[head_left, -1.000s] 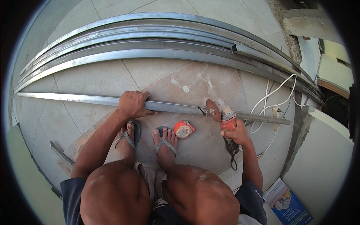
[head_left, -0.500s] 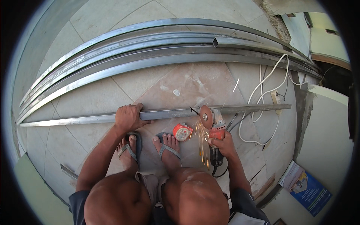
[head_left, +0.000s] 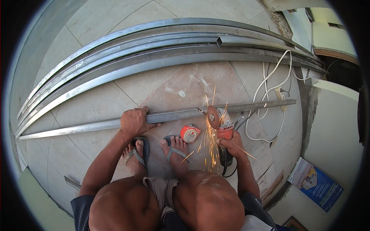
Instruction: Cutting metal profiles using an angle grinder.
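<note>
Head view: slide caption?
Right hand holds a sparking angle grinder against a metal profile steadied by the left hand.

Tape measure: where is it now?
Head view, near centre: the red tape measure lies on the floor below the metal tube, right foot at its lower left, angle grinder to its right.

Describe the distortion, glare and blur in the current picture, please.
Head view: fisheye distortion bows the long metal tubes, corners black; head view: pale glare along those tubes' left stretches; head view: sparks blur into streaks around the grinder.
</note>
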`<state>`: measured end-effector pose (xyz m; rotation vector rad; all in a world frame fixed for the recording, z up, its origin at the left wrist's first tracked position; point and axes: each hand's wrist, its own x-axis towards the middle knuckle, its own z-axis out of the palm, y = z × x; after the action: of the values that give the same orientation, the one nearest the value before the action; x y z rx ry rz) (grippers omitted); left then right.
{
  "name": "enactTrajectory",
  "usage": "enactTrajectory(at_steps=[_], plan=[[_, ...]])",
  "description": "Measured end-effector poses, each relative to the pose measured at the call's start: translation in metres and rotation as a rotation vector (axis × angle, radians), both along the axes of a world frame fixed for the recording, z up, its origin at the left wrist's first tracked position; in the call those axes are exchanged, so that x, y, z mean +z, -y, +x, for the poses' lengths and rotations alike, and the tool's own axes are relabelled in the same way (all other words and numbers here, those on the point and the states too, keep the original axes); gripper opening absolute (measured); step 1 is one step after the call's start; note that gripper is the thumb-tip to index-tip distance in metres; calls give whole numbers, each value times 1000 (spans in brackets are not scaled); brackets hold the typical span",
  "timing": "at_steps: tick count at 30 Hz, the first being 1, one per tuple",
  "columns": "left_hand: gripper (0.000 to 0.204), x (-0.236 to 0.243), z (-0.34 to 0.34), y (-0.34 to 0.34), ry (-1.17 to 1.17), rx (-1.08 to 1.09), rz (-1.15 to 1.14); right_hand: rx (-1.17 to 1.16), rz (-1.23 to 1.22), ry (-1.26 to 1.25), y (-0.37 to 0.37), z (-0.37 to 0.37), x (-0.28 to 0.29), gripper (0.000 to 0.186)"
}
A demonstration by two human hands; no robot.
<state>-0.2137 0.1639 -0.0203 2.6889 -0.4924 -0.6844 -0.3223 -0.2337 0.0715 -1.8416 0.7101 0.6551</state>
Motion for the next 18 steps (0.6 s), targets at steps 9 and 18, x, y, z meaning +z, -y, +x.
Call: enactTrajectory(at_steps=[9,18], plan=[[71,-2,-8,-5,-8,53,-43,-24,-17,20,-12,3,-4,52],[70,-4,-5,-3,24,14,-105,-301,93,102,-22,-17,14,38]])
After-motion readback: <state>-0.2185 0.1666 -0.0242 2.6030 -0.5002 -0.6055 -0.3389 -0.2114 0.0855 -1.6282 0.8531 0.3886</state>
